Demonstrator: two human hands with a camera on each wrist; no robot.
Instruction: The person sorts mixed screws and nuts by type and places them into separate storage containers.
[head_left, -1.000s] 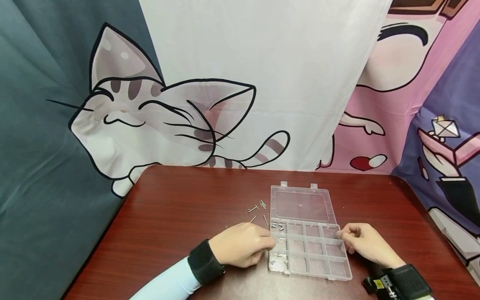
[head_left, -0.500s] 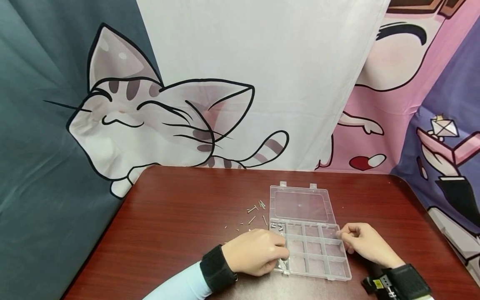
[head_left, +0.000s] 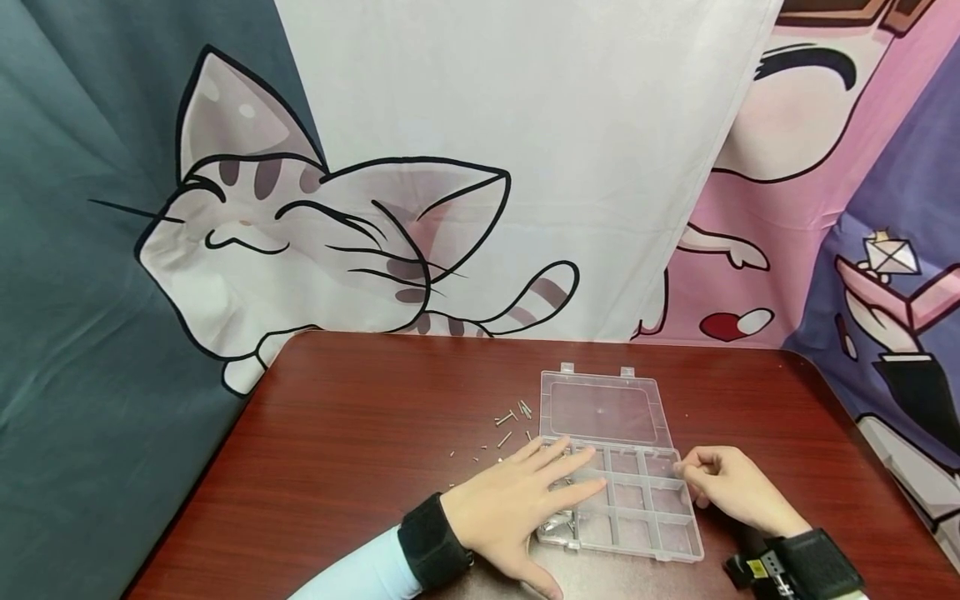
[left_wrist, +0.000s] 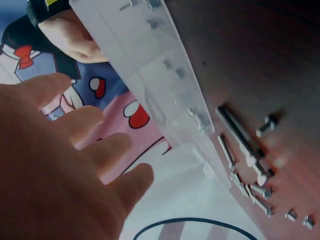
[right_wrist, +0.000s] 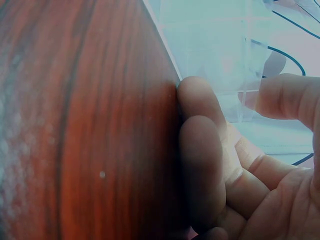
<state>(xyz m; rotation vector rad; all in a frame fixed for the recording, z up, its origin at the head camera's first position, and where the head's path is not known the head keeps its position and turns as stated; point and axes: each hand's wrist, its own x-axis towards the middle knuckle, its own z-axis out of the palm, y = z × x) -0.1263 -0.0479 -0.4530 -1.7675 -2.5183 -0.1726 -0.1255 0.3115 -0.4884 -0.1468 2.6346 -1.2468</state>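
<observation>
A clear plastic compartment box [head_left: 632, 495] lies with its lid [head_left: 600, 408] folded back. My left hand [head_left: 517, 504] is spread over its left column, fingers straight and apart, partly hiding small metal screws in those compartments. Through the box's wall in the left wrist view, several screws show in its compartments. My right hand [head_left: 731, 483] pinches the box's right edge; in the right wrist view the thumb is over the rim and curled fingers [right_wrist: 200, 150] are against the outside. Loose screws [head_left: 506, 418] lie left of the box, large in the left wrist view as bolts [left_wrist: 245, 140].
The box rests on a reddish-brown wooden table [head_left: 360, 433]. Smaller screws [head_left: 476, 459] are scattered near the left hand. A printed curtain [head_left: 480, 100] hangs behind the table's far edge.
The left hand moved right from beside the box to over its left column, then its curled fingers spread straight. The right hand and the box have stayed put.
</observation>
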